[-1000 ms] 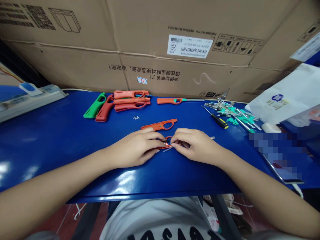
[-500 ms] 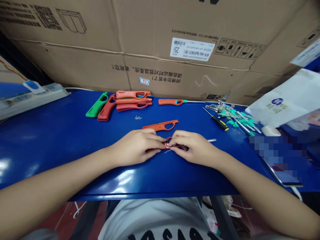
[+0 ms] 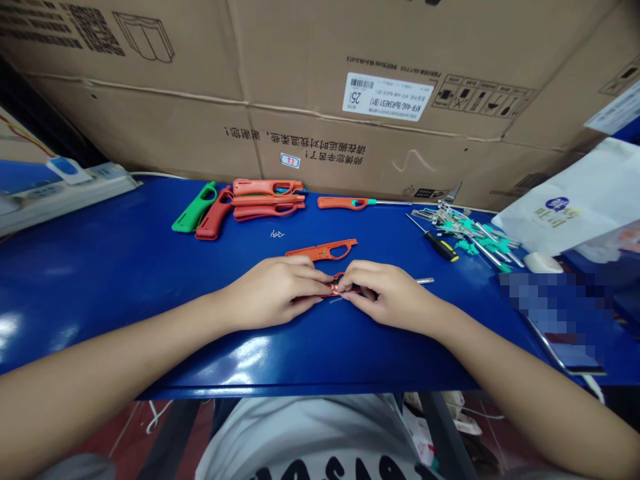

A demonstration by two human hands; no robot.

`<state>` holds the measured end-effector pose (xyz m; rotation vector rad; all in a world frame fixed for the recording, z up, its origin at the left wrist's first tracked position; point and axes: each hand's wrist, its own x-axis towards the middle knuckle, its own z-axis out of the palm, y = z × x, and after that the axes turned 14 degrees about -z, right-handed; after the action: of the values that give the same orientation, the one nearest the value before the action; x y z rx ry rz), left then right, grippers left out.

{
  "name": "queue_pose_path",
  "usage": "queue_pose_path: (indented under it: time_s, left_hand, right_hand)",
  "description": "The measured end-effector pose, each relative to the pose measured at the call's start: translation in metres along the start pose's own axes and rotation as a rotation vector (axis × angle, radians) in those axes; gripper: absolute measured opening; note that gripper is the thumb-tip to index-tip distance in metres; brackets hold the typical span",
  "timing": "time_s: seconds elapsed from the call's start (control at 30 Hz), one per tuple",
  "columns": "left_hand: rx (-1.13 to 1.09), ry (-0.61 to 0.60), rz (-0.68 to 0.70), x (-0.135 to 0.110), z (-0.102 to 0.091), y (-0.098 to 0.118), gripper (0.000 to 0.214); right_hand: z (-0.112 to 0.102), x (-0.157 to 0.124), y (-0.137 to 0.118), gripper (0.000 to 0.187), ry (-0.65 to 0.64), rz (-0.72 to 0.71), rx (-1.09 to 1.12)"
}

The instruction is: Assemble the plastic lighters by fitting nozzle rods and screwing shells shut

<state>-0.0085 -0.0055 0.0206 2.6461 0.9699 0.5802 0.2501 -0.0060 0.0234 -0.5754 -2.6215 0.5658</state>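
Observation:
My left hand (image 3: 273, 292) and my right hand (image 3: 387, 293) meet at the middle of the blue table (image 3: 100, 267), both closed on one orange lighter shell half (image 3: 336, 285) that lies on the tabletop. Only a small part of it shows between my fingertips. A thin metal tube (image 3: 424, 281) sticks out to the right from under my right hand. Just beyond my hands lies a second orange shell half (image 3: 323, 251), free of both hands.
At the back stand stacked orange shells (image 3: 267, 198), a red shell (image 3: 213, 215) and a green one (image 3: 194, 208), plus an assembled orange lighter (image 3: 350, 203). A screwdriver (image 3: 439, 244) and a heap of metal tubes with teal parts (image 3: 467, 230) lie right. Cardboard boxes (image 3: 320, 87) wall the back.
Both hands stay on the shell half with only slight finger shifts. The view has drifted a little.

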Motion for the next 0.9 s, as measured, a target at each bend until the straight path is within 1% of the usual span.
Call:
queue_pose_path:
  time_s: [0.23,0.37,0.57,0.77,0.9]
  left_hand:
    - [0.016,0.002,0.011,-0.0001,0.0003,-0.0004,0.026]
    - [0.016,0.006,0.005,-0.0002,0.0009,-0.0007,0.026]
    - [0.007,-0.004,0.001,0.0003,0.0010,0.0001,0.029]
    - [0.013,-0.003,0.012,0.0001,0.0013,-0.0014,0.027]
    - [0.007,-0.023,-0.001,0.0001,0.0010,-0.0007,0.026]
  right_hand:
    - [-0.0020,-0.0001,0.0007,0.015,0.013,0.018,0.016]
    - [-0.0013,0.0000,0.0019,0.015,0.023,0.004,0.013]
    - [-0.0003,-0.0018,0.0027,0.012,0.024,0.026,0.011]
    - [-0.0007,-0.0014,0.0027,0.012,0.027,0.034,0.008]
    - [-0.0005,-0.0012,0.0019,0.012,0.025,0.019,0.005]
